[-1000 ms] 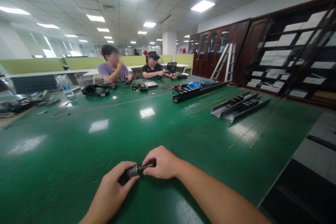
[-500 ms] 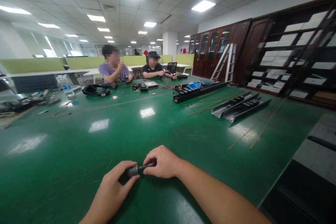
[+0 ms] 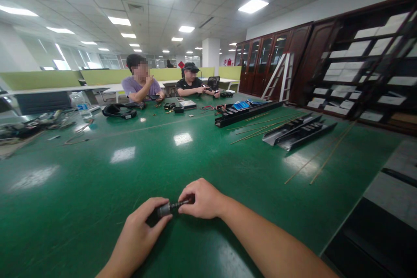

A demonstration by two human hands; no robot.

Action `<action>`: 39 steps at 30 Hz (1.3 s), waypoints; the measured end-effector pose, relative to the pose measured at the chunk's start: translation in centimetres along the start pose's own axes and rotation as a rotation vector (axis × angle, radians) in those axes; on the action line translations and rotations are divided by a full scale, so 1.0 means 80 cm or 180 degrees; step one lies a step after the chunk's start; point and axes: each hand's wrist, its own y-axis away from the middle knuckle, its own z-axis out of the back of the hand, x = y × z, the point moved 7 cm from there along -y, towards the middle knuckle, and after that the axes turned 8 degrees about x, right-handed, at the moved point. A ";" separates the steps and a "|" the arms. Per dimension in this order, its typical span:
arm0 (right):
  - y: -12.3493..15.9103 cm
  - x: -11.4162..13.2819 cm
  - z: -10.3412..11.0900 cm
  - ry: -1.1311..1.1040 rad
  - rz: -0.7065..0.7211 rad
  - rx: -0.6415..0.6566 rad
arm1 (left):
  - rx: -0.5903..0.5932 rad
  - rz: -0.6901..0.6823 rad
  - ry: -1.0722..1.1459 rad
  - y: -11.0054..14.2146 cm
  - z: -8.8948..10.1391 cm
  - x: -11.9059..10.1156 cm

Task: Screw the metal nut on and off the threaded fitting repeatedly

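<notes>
Gripping a small dark cylindrical part (image 3: 164,209) low in the middle of the frame, your left hand (image 3: 138,234) wraps its fingers around the thicker, grey-banded end. Your right hand (image 3: 201,199) pinches the thin rod-like end that sticks out of the part toward the right, thumb and forefinger closed on it. Both hands meet over the part, just above the green tabletop (image 3: 97,191), and the two are nearly touching across it.

Toward the right of the frame, thin wooden-coloured rods (image 3: 321,156) lie slantwise on the tabletop, well apart from your hands. Beyond them, two long black trays (image 3: 298,130) sit side by side, and a longer black rail (image 3: 247,113) lies farther back, with something blue at its far end.

At the upper left, a black headset (image 3: 119,111) rests near a plastic water bottle (image 3: 80,106), with a tangle of cables and small parts along the left edge. Two other people sit at the far end, one in a purple shirt (image 3: 135,87) and one in a black shirt (image 3: 192,84), each with hands near small items on the tabletop. Dark wooden cabinets (image 3: 270,61) line the right wall, with a stepladder (image 3: 278,76) leaning on them.
</notes>
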 end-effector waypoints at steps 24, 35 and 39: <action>0.000 -0.005 0.003 -0.0219 -0.0106 -0.0063 | -0.0013 0.0067 -0.0018 0.001 0.003 0.006; 0.001 -0.009 0.005 -0.0327 -0.0180 -0.0083 | 0.0057 0.0195 0.0019 0.002 0.003 0.010; 0.001 -0.010 0.005 -0.0373 -0.0179 -0.0092 | 0.0046 0.0189 0.0021 0.002 0.004 0.011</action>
